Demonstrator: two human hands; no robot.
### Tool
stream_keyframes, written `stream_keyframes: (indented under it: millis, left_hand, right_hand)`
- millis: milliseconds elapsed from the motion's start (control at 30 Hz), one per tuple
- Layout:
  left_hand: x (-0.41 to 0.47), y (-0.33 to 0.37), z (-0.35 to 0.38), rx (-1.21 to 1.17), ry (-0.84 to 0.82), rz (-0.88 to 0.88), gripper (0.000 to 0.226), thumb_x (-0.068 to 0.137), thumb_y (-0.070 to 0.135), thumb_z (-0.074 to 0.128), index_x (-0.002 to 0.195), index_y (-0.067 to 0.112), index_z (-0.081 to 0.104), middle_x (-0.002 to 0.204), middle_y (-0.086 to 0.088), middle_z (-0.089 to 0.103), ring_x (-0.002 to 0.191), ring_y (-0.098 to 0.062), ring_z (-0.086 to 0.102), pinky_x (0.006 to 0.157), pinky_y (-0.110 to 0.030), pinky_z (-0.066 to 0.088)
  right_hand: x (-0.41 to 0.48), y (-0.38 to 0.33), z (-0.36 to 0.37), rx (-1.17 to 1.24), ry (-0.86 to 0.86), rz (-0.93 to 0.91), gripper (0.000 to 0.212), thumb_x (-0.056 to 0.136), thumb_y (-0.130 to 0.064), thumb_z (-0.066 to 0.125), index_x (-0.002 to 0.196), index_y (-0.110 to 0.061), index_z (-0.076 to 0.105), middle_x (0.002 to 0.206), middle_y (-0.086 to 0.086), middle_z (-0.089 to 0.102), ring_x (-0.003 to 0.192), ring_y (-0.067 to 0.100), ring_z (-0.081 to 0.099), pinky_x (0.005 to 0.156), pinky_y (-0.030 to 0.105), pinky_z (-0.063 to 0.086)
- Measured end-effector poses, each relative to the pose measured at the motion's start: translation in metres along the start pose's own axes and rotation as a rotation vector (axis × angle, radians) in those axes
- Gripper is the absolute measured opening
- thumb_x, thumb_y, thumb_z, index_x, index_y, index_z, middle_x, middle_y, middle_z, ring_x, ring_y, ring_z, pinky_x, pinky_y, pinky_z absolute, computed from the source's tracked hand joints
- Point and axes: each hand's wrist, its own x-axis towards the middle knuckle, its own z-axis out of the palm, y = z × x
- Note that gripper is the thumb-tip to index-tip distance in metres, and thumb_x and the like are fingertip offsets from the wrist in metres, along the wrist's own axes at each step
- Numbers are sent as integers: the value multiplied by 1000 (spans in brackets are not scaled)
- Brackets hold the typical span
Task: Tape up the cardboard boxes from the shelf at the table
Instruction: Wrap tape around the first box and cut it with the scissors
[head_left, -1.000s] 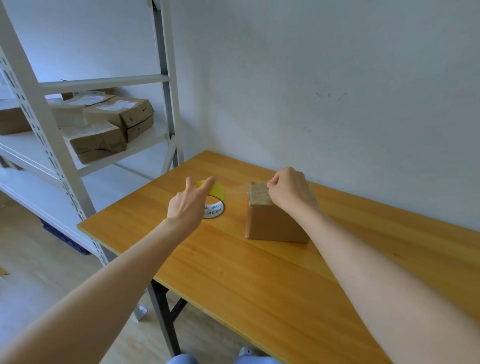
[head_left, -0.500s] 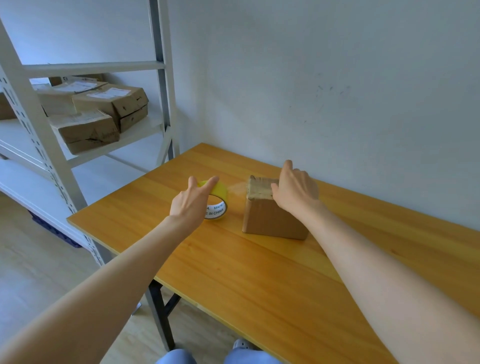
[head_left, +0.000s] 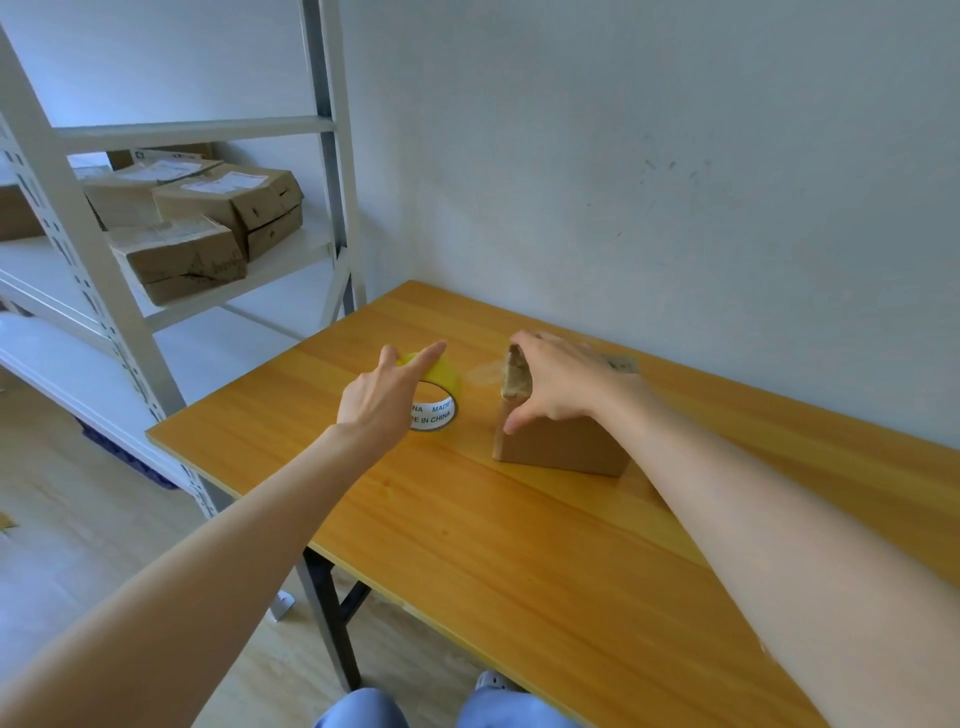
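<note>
Task object: one cardboard box (head_left: 566, 449) stands on the table (head_left: 519, 545), near the far wall and just right of the tape roll (head_left: 441, 375).
Left hand (head_left: 382, 400): holds the yellow tape roll upright on edge, clear of the box's left side.
Left grip state: closed on the roll. The index finger lies along the outer band and the thumb points up. The other fingers are hidden behind the hand.
Right hand (head_left: 563, 382): lies palm down over the box top, thumb spread down the near face.
Right grip state: fingers apart and fairly flat. They press on the box and do not clench it.
Tape strip (head_left: 483, 373): a pale clear length spans the gap from the roll to the top left edge of the box.
Purpose of hold (judgement): the roll is kept off to the side to keep the strip taut. The flat hand steadies the box and seats the tape on the cardboard.
Step in hand (judgement): sealing this box. The strip is not yet cut from the roll.
Remaining stock: several more boxes (head_left: 208, 254) are stacked on the metal shelf (head_left: 280, 270) left of the table.
Legible text: the white core (head_left: 439, 410) of the roll reads "MADE IN CHINA", partly covered by the left hand.
Shelf labels (head_left: 228, 184): white stickers on the box tops, print too small to read.
</note>
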Motion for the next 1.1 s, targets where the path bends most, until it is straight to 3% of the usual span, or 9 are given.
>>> stream_keyframes:
  millis: [200,367,500,667,767,833,967,1033,1100]
  left_hand:
    - [1,2,-40,-12,210,55,89,82,-8,50,152,33,14,129,-5,52,71,-29,55,49,-32,34]
    - [-1,11,-59,44,266,79,80,86,-3,49,151,34,20,141,-2,46,96,-33,61,61,-33,36]
    - [-3,21,-73,25,302,111,79,89,0,44,151,40,16,133,-4,51,88,-32,61,59,-33,37]
    - [-3,42,-73,-50,396,134,67,88,-2,45,147,26,29,125,-7,58,83,-34,60,59,-35,37]
    - [0,52,-69,-231,406,59,62,87,-1,43,142,28,39,107,-9,62,79,-31,57,58,-33,39]
    - [1,57,-63,-517,331,-69,59,86,0,47,138,28,43,95,-5,60,76,-29,60,57,-36,50]
    - [4,72,-58,-866,176,-165,33,95,3,48,125,16,54,106,-7,58,90,-29,63,52,-38,59]
    - [8,75,-65,-767,201,-96,41,96,-1,43,131,19,49,103,-9,56,82,-28,61,50,-35,57]
    - [9,66,-73,-482,223,-49,52,92,-7,39,135,21,43,95,-11,57,73,-29,58,54,-37,52]
  right_hand:
    - [-18,5,-12,135,120,32,117,58,-51,89,151,-18,26,141,4,41,127,28,46,104,45,42]
    - [-33,4,-21,408,171,40,122,60,-45,90,154,-16,19,148,7,34,136,25,38,111,37,34]
    - [-44,9,-22,540,197,61,121,63,-43,89,155,-13,17,152,9,30,140,24,34,112,32,29]
    - [-55,19,-13,734,249,81,117,60,-42,91,152,-13,25,148,6,35,134,21,39,111,31,34]
    - [-62,28,-8,794,274,73,111,57,-40,93,145,-16,31,139,3,41,125,17,45,108,34,40]
    - [-66,35,-5,819,271,67,107,57,-40,93,141,-17,31,132,0,44,121,16,48,106,35,42]
    - [-73,48,0,862,271,74,106,54,-44,93,138,-19,31,120,-6,47,116,16,50,102,39,46]
    - [-78,54,2,895,278,81,104,57,-42,92,138,-18,32,115,-10,44,115,14,48,101,34,45]
    - [-84,62,5,931,286,90,101,60,-40,91,138,-17,32,115,-12,44,115,12,48,98,30,45]
